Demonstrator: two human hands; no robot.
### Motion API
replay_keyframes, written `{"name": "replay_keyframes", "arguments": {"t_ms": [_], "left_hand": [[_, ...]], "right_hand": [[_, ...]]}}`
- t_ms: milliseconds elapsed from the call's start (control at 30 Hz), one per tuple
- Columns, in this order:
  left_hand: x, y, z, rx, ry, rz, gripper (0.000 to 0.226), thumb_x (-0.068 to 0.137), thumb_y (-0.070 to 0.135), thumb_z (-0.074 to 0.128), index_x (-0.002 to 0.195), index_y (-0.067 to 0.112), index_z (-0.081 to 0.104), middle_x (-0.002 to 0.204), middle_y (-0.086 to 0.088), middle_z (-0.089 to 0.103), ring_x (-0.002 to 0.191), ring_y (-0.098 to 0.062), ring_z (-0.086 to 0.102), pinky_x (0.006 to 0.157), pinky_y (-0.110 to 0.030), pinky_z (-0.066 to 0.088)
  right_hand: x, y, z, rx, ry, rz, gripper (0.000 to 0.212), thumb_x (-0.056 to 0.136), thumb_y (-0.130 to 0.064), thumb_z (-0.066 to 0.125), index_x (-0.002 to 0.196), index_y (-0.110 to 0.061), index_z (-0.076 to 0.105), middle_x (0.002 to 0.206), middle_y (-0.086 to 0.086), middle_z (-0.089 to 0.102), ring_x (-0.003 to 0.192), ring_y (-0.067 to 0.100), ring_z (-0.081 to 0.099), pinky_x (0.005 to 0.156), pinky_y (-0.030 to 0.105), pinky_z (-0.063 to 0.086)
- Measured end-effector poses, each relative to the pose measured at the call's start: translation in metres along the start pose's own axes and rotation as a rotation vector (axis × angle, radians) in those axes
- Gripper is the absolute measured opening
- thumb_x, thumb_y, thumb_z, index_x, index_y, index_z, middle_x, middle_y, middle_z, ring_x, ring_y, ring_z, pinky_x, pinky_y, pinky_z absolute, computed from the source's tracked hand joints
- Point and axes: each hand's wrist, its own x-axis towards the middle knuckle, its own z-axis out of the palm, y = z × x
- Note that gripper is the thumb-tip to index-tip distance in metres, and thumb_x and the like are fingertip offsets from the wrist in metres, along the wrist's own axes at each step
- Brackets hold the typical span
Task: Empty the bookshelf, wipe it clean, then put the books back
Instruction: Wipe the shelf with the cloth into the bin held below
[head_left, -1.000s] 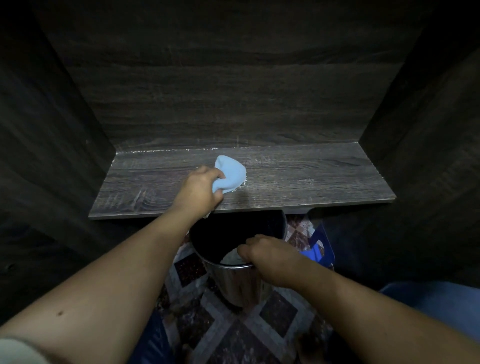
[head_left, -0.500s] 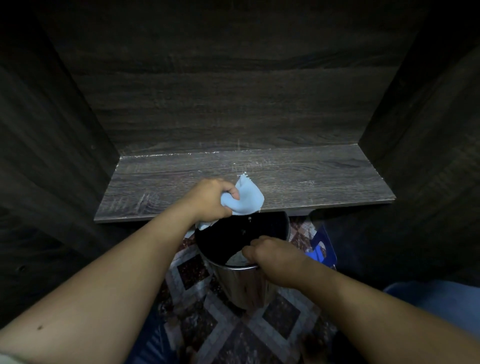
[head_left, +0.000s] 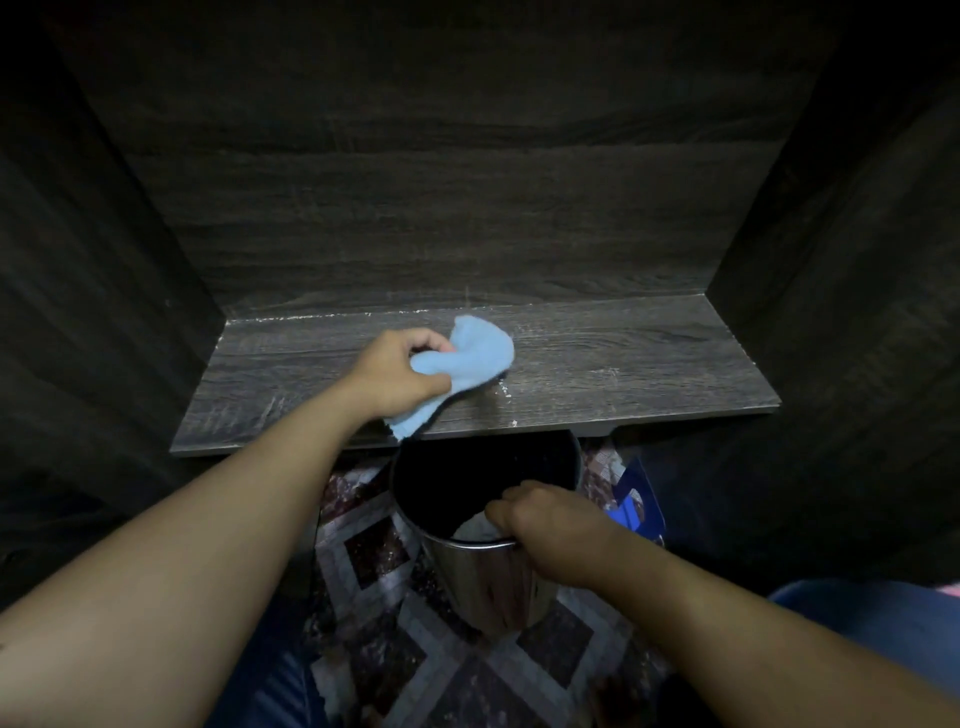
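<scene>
A dark wood-grain shelf board (head_left: 623, 364) lies bare inside a dark cabinet, with white specks of dust along its back edge and near its front. My left hand (head_left: 397, 371) grips a light blue cloth (head_left: 467, 358) on the middle of the board; a corner of the cloth hangs over the front edge. Below that edge stands a shiny metal bin (head_left: 488, 571). My right hand (head_left: 550, 525) grips the bin's near rim, fingers curled inside. No books are in view.
Dark cabinet walls (head_left: 841, 260) close in at left, right and back. A blue packet (head_left: 636, 506) lies on the patterned tiled floor (head_left: 374, 566) to the right of the bin. My blue-clad knee (head_left: 872, 618) shows at the lower right.
My left hand drew the cloth to the shelf's front edge over the bin, then moved it back onto the board. My right hand stayed on the bin's rim.
</scene>
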Motion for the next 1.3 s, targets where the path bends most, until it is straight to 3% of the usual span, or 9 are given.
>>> {"name": "replay_keyframes", "arguments": {"t_ms": [100, 233, 400, 500, 600, 800, 1033, 1300], "left_hand": [[0.018, -0.006, 0.006, 0.093, 0.160, 0.057, 0.027, 0.076, 0.010, 0.071, 0.096, 0.027, 0.068, 0.099, 0.006, 0.067, 0.089, -0.013, 0.061, 0.075, -0.022, 0.043], [0.043, -0.014, 0.018, 0.337, 0.224, 0.242, 0.032, 0.081, 0.007, 0.067, 0.112, 0.017, 0.068, 0.113, -0.004, 0.060, 0.101, -0.021, 0.055, 0.087, -0.023, 0.038], [0.068, -0.038, 0.026, 0.557, 0.090, 0.264, 0.045, 0.088, 0.004, 0.061, 0.132, 0.015, 0.058, 0.137, -0.014, 0.053, 0.122, -0.037, 0.047, 0.108, -0.038, 0.035], [0.067, -0.038, 0.024, 0.548, -0.014, 0.253, 0.048, 0.091, 0.003, 0.057, 0.136, 0.018, 0.054, 0.142, -0.012, 0.049, 0.129, -0.033, 0.045, 0.111, -0.034, 0.032], [0.059, -0.030, 0.023, 0.540, -0.081, 0.255, 0.047, 0.091, 0.004, 0.056, 0.135, 0.020, 0.056, 0.143, -0.005, 0.049, 0.130, -0.025, 0.044, 0.109, -0.024, 0.028], [0.034, -0.016, 0.033, 0.545, -0.141, 0.286, 0.046, 0.092, 0.003, 0.054, 0.132, 0.025, 0.058, 0.144, 0.000, 0.048, 0.132, -0.021, 0.043, 0.107, -0.020, 0.026], [0.006, -0.005, 0.039, 0.529, -0.223, 0.272, 0.051, 0.085, -0.003, 0.055, 0.128, 0.023, 0.062, 0.136, -0.005, 0.056, 0.125, -0.024, 0.051, 0.106, -0.028, 0.035], [-0.039, 0.008, 0.042, 0.531, -0.292, 0.216, 0.052, 0.091, 0.000, 0.049, 0.133, 0.029, 0.057, 0.144, 0.000, 0.049, 0.132, -0.019, 0.045, 0.105, -0.021, 0.030]], "right_hand": [[0.001, 0.005, 0.001, 0.012, 0.010, 0.013, 0.025, 0.090, -0.002, 0.051, 0.114, -0.009, 0.056, 0.106, 0.013, 0.057, 0.102, 0.030, 0.053, 0.080, 0.040, 0.050], [0.002, 0.009, 0.001, 0.021, 0.044, 0.039, 0.026, 0.091, -0.004, 0.047, 0.115, -0.010, 0.055, 0.108, 0.012, 0.057, 0.104, 0.030, 0.052, 0.077, 0.036, 0.045], [0.002, 0.015, 0.002, 0.021, 0.040, 0.050, 0.028, 0.089, -0.002, 0.045, 0.114, -0.008, 0.055, 0.109, 0.014, 0.057, 0.104, 0.032, 0.052, 0.077, 0.038, 0.046], [0.002, 0.017, 0.006, 0.022, 0.024, 0.050, 0.028, 0.089, -0.002, 0.047, 0.114, -0.007, 0.056, 0.109, 0.014, 0.058, 0.104, 0.033, 0.053, 0.077, 0.038, 0.045], [0.002, 0.020, 0.009, 0.020, 0.007, 0.048, 0.028, 0.088, -0.003, 0.049, 0.115, -0.008, 0.056, 0.110, 0.013, 0.058, 0.104, 0.032, 0.054, 0.079, 0.038, 0.047], [0.000, 0.017, 0.011, 0.028, 0.029, 0.051, 0.023, 0.089, -0.011, 0.054, 0.111, -0.012, 0.057, 0.108, 0.011, 0.059, 0.105, 0.032, 0.055, 0.078, 0.037, 0.048], [0.001, 0.013, 0.006, -0.012, -0.017, 0.045, 0.024, 0.087, -0.010, 0.054, 0.110, -0.012, 0.056, 0.109, 0.013, 0.059, 0.104, 0.033, 0.057, 0.078, 0.039, 0.050], [-0.007, 0.000, -0.007, -0.004, -0.048, 0.031, 0.021, 0.086, -0.004, 0.050, 0.105, -0.010, 0.057, 0.109, 0.015, 0.058, 0.102, 0.033, 0.057, 0.077, 0.039, 0.047]]}}
